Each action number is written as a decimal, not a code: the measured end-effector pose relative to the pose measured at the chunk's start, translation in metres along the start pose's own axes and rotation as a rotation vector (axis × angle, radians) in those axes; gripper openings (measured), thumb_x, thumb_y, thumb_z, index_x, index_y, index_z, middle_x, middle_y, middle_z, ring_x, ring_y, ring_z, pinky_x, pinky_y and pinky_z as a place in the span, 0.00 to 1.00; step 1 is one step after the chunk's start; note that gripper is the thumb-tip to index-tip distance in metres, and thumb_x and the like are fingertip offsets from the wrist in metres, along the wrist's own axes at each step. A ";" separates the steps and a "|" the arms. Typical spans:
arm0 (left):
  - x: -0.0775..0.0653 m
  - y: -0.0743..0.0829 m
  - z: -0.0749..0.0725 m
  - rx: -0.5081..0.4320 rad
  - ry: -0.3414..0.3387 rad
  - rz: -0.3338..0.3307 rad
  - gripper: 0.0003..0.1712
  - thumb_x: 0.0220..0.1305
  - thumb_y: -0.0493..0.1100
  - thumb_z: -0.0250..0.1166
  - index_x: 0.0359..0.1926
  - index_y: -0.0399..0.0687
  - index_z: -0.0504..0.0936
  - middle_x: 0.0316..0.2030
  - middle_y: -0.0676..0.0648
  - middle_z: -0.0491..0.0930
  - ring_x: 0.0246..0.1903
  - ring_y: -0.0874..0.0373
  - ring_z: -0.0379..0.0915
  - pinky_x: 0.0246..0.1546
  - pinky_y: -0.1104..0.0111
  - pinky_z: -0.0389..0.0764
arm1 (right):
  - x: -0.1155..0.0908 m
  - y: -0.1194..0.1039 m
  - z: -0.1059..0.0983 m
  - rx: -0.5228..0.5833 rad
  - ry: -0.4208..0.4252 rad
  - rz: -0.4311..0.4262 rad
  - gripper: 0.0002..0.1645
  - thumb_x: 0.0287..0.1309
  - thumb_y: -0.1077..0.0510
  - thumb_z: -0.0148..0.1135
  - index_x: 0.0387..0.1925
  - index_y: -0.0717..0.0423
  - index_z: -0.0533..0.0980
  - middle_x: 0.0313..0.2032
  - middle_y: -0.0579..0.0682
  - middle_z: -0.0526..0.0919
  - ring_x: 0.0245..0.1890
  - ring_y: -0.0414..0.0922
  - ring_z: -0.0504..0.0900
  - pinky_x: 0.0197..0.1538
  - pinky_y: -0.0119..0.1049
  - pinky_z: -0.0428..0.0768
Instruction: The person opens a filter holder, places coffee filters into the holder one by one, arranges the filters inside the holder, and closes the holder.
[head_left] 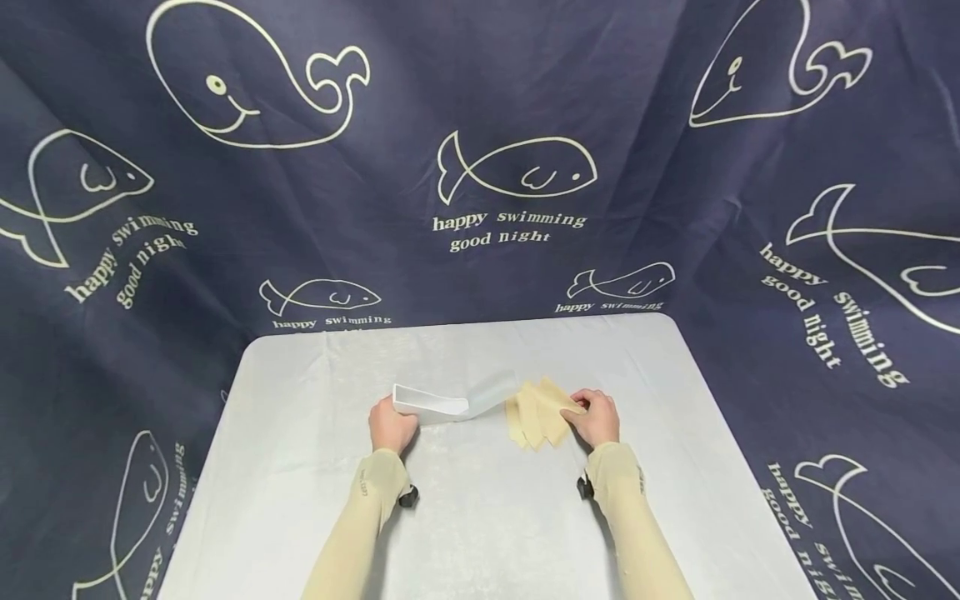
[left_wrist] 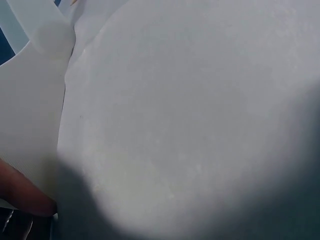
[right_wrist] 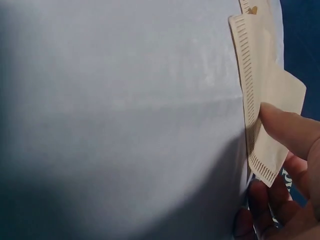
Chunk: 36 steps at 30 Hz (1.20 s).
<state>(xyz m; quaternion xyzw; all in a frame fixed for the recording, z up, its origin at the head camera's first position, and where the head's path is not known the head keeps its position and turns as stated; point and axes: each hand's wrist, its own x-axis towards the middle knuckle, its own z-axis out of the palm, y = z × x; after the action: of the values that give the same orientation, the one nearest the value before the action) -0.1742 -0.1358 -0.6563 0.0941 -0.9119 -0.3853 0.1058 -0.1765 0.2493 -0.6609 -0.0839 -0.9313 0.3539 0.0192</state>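
My left hand (head_left: 392, 426) grips the left end of a white, open-ended box (head_left: 438, 414), its thumb (left_wrist: 25, 194) lying along the box's side in the left wrist view. A pale flap (head_left: 491, 393) stretches from the box toward the right. Several beige paper coffee filters (head_left: 534, 415) with crimped edges lie fanned out beside that flap. At their right side, my right hand (head_left: 597, 417) pinches a filter (right_wrist: 282, 92) between thumb and fingers. Its crimped corner points down in the right wrist view. The box's inside is mostly hidden.
A white-covered table (head_left: 495, 517) with rounded far corners lies under both hands. Dark blue curtains (head_left: 510, 283) printed with fish and whales hang behind it and on both sides. Small black wrist devices (head_left: 408, 497) sit at the sleeve cuffs.
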 end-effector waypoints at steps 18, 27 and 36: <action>0.010 -0.008 -0.054 -0.460 -0.199 0.155 0.53 0.37 0.13 0.44 0.71 0.36 0.66 0.67 0.32 0.72 0.69 0.36 0.68 0.76 0.48 0.62 | 0.003 -0.029 -0.049 0.287 0.094 -0.029 0.14 0.72 0.53 0.62 0.43 0.62 0.83 0.34 0.57 0.84 0.29 0.40 0.76 0.36 0.30 0.76; 0.026 0.029 -0.104 -0.113 0.021 0.419 0.24 0.66 0.27 0.59 0.62 0.43 0.78 0.55 0.40 0.82 0.54 0.43 0.79 0.59 0.49 0.77 | 0.007 -0.092 -0.081 0.471 0.188 -0.192 0.13 0.70 0.56 0.65 0.43 0.65 0.83 0.30 0.54 0.85 0.26 0.32 0.77 0.33 0.22 0.75; 0.017 0.091 -0.101 -0.200 -0.144 0.585 0.22 0.71 0.39 0.66 0.64 0.45 0.79 0.52 0.47 0.86 0.51 0.52 0.82 0.52 0.58 0.81 | -0.008 -0.164 -0.075 0.407 0.051 -0.428 0.07 0.69 0.60 0.66 0.39 0.60 0.84 0.33 0.54 0.86 0.33 0.38 0.81 0.41 0.29 0.79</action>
<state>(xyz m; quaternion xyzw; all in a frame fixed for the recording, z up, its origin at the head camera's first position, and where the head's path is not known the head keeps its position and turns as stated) -0.1718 -0.1467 -0.5195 -0.2107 -0.8629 -0.4319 0.1562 -0.1850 0.1764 -0.4954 0.1113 -0.8371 0.5189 0.1331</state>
